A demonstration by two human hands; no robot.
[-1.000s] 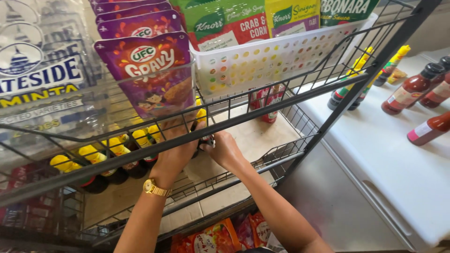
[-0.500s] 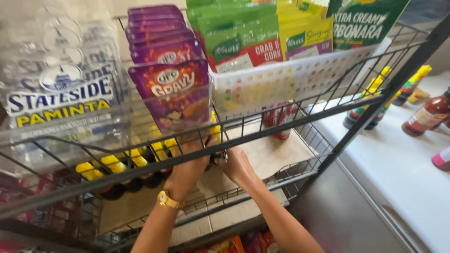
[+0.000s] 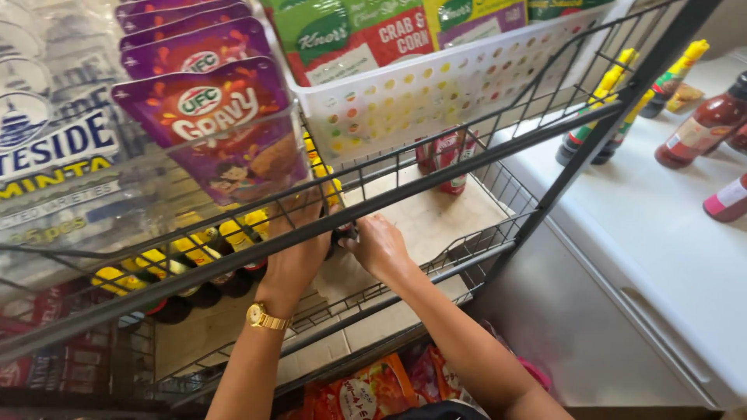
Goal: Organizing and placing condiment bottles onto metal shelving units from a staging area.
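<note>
left hand (image 3: pixel 299 260) and right hand (image 3: pixel 379 247) were clasped on a dark yellow-capped glass bottle (image 3: pixel 342 231) | wire shelf (image 3: pixel 436 225) middle | judged heavy, slippery, breakable; best gripped at body

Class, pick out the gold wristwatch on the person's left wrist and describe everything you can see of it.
The gold wristwatch looks like shiny yellow metal, with a small case and a slim linked band. It wraps snugly round the left wrist, touching only skin, with its face turned partly upward toward the camera; the dial is too small to read. It sits just below the front wire rail of the black wire rack, while the left hand above it reaches in toward the yellow-capped dark bottles.
</note>
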